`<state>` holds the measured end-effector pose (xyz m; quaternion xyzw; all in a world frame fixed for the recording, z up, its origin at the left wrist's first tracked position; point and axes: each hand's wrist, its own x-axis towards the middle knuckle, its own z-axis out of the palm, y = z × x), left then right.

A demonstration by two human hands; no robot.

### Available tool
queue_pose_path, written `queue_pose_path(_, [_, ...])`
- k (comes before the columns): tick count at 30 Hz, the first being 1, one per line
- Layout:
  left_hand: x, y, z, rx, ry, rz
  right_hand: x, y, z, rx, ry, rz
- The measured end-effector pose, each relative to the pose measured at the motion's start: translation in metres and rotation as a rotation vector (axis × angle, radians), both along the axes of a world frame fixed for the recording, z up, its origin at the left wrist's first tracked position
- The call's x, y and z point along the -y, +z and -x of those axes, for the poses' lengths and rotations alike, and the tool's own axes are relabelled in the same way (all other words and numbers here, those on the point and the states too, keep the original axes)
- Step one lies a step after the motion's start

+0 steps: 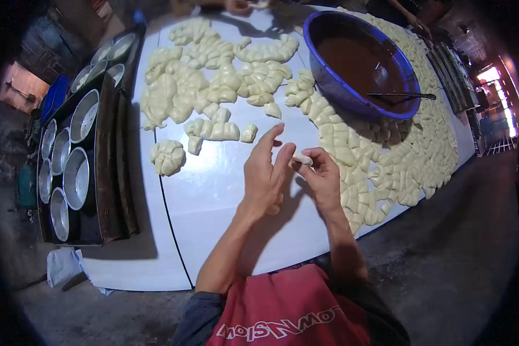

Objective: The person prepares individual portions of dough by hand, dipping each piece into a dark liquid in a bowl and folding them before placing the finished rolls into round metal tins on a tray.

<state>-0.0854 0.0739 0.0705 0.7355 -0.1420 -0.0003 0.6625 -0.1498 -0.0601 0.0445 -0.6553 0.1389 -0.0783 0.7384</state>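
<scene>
A small pale piece of dough (pixel 302 158) is pinched between the thumb and fingers of my right hand (pixel 324 180), above the white table (pixel 213 196). Beside it, my left hand (pixel 264 170) has its fingers stretched out and the thumb apart, its tip close to the dough; I cannot tell if it touches. Just beyond my left fingers lies a small loose dough piece (pixel 248 133). Further left rests a rounded dough lump (pixel 168 157). Cut dough pieces (pixel 181 89) cluster at the far left, and a wide spread of flattened pieces (pixel 398 170) covers the right side.
A blue tub (pixel 323 78) of brown liquid stands at the far right, a dark-handled utensil (pixel 401 94) across its rim. At left, dark trays (pixel 106 173) hold several round metal tins (pixel 76 179). Another person's hand (pixel 238 6) shows at the far edge, another (pixel 416 23) at far right.
</scene>
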Motion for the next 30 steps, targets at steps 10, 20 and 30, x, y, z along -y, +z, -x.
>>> queue_pose_path(10, [0.072,-0.037,0.034,0.137,-0.125,0.586,0.008,0.05,0.005,0.162,-0.083,-0.703])
queue_pose_path(20, [0.06,-0.027,0.031,-0.684,-0.321,0.484,0.175,0.088,-0.087,0.122,-0.2,0.24])
queue_pose_path(30, [0.035,-0.02,0.013,-0.618,-0.313,0.258,0.236,0.051,-0.165,-0.435,0.506,1.105])
